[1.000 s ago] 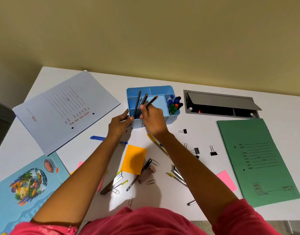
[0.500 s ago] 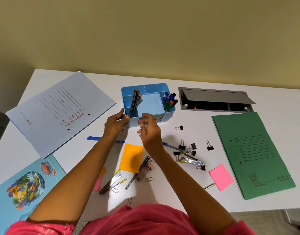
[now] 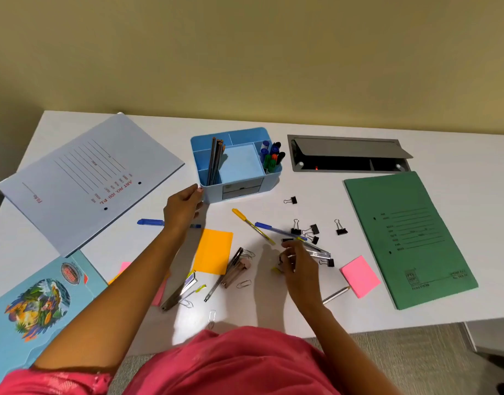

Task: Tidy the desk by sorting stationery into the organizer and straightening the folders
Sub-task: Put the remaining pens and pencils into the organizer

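Note:
The blue organizer (image 3: 212, 192) stands at the desk's middle back, with dark pencils (image 3: 215, 161) in its left slot and markers (image 3: 270, 156) in its right slot. My left hand (image 3: 183, 206) pinches its front left corner. My right hand (image 3: 298, 262) lies lower right of it, fingers curled over the clear pens (image 3: 320, 251) among several black binder clips (image 3: 310, 230). A yellow pen (image 3: 252, 225) and a blue pen (image 3: 276, 230) lie crossed just above that hand. A pale grey-blue folder (image 3: 88, 178) lies askew at the left, a green folder (image 3: 407, 238) at the right.
An illustrated light-blue folder (image 3: 31, 309) overhangs the front left edge. Near the front lie an orange sticky pad (image 3: 213, 250), a pink pad (image 3: 359, 276), a rose stapler (image 3: 235, 269), paper clips and another blue pen (image 3: 151, 222). An open grey cable hatch (image 3: 347, 155) sits at the back right.
My right hand let go of the pencils in the organizer's left slot and drew back down to the loose pens by the binder clips. My left hand stayed on the organizer's corner.

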The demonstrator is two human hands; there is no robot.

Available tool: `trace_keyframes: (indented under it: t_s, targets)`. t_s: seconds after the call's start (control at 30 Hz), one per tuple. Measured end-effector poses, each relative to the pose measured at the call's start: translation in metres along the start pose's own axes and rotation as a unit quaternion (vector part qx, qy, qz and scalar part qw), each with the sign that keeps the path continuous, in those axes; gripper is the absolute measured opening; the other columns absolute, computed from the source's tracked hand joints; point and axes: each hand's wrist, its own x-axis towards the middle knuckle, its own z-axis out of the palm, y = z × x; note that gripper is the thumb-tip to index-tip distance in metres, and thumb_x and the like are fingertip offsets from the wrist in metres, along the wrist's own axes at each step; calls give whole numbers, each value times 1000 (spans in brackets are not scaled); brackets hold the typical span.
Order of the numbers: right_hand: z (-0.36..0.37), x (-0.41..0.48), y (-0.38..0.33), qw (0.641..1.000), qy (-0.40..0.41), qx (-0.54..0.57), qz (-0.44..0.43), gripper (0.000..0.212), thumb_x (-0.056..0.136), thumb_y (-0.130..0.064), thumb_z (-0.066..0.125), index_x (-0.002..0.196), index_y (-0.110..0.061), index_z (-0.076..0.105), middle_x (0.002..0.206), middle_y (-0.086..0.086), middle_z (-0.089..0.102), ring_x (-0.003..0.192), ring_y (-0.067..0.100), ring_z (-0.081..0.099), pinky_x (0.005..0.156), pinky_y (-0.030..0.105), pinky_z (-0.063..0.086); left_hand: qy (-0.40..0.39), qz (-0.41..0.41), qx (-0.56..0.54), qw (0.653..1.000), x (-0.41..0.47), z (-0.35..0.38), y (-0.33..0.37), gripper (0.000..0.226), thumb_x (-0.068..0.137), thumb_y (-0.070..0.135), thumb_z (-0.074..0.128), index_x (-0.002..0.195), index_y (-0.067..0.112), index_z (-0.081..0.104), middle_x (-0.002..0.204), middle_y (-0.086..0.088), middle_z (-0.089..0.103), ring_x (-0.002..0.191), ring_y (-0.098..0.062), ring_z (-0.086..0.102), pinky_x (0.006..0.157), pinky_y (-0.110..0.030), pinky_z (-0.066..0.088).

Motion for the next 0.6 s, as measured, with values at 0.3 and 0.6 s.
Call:
trace_keyframes:
  t_s: [0.3, 0.6]
  targets:
    - [-46, -28, 56, 941, 120, -168, 268, 31, 90, -13, 56, 115, 3, 46, 108, 25, 57, 97, 42, 58, 78, 43, 48, 47, -19, -44, 998, -62, -9, -63, 23, 93, 16, 56, 111, 11, 68, 108, -13, 70, 99, -25, 67, 96, -40, 51]
    - [-48, -21, 55, 931, 102, -112, 332, 37, 87, -10, 62, 115, 4, 42, 109, 25, 62, 100, 42, 60, 80, 42, 48, 61, -31, -72, 995, -77, -14, -76, 25, 92, 6, 53, 113, 5, 66, 107, -16, 70, 96, -34, 68, 92, -45, 53]
